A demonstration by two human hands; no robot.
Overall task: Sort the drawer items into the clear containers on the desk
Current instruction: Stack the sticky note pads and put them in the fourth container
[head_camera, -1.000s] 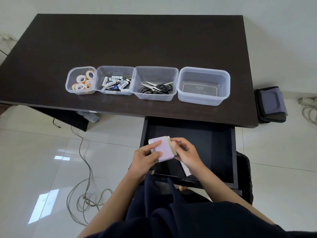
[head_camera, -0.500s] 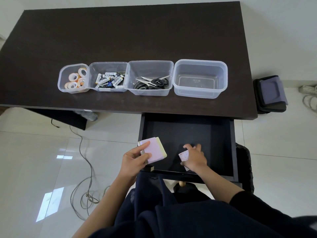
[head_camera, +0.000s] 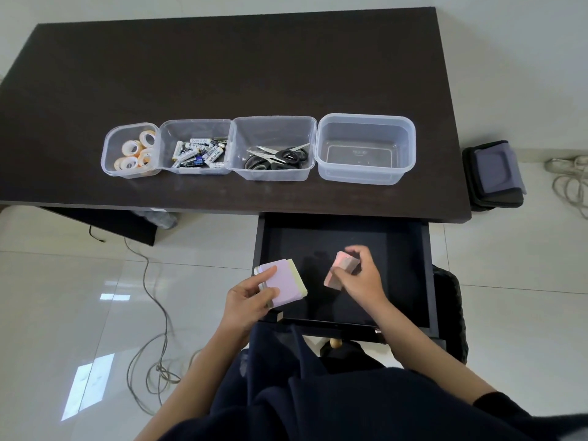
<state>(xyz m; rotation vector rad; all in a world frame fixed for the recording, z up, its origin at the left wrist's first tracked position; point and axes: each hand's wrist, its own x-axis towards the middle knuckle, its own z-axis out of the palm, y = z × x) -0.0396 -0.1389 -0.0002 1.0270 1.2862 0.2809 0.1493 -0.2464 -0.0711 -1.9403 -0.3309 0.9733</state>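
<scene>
Drawer items remaining in view are two pads of sticky notes, both in the person's hands above the open black drawer (head_camera: 343, 237) that is pulled out from under the near edge of the dark brown wooden desk (head_camera: 222, 74). On the desk stands a row of four clear plastic containers, side by side and touching or nearly so. The rightmost and largest clear container (head_camera: 366, 122) holds nothing visible. The next container (head_camera: 273, 122) holds black-handled scissors (head_camera: 280, 155). The third container (head_camera: 194, 127) holds a heap of batteries (head_camera: 199, 152). The smallest, leftmost container (head_camera: 109, 154) holds rolls of tape (head_camera: 136, 151).

The left hand (head_camera: 251, 297) grips a square stack of sticky notes, lilac on top with a pale yellow layer beneath (head_camera: 286, 284), thumb laid across its top and fingers curled under its left edge, over the drawer's front left corner. The right hand (head_camera: 362, 278) pinches a smaller pink pad of notes (head_camera: 340, 265) between curled fingers and thumb, tilted, over the middle of the drawer; motion blur hides its finer detail.
</scene>
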